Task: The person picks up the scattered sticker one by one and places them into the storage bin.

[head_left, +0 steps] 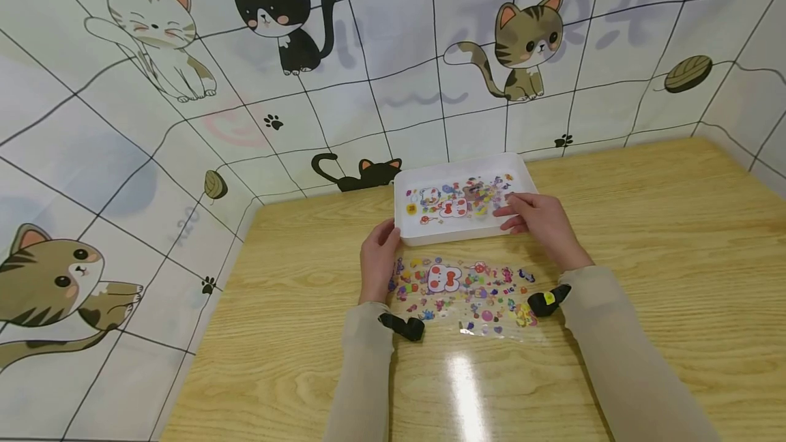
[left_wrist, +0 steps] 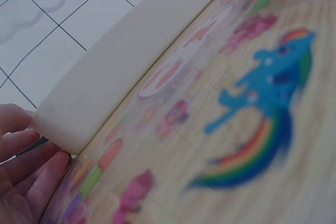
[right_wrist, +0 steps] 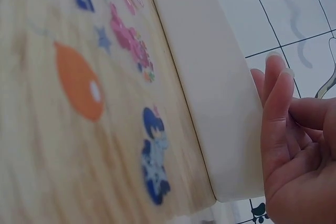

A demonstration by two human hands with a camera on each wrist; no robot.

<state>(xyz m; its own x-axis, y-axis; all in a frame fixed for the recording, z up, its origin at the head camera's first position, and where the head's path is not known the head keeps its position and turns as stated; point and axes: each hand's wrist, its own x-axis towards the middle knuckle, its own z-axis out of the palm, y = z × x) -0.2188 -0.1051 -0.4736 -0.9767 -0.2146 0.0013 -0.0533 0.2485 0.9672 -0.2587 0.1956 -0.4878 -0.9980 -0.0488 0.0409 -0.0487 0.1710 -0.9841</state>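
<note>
A white tray (head_left: 467, 231) stands at the back of the table with colourful stickers (head_left: 453, 208) in it. My left hand (head_left: 377, 258) grips its front left corner; in the left wrist view the fingers (left_wrist: 21, 127) bend round the end of the wall. My right hand (head_left: 540, 220) reaches over the tray's right side, thumb and forefinger close together above the stickers. In the right wrist view its fingers (right_wrist: 278, 93) rise behind the tray wall (right_wrist: 210, 87); I cannot tell whether they pinch anything. Just in front of the tray lies a clear sticker sheet (head_left: 485, 292) printed with small cartoon figures.
The wooden table (head_left: 295, 360) runs out on both sides of the tray. Behind and to the left stands a white cloth (head_left: 399, 67) with a grid and cartoon cats, close to the tray's back edge. A black strap (head_left: 546, 300) sits at my right wrist.
</note>
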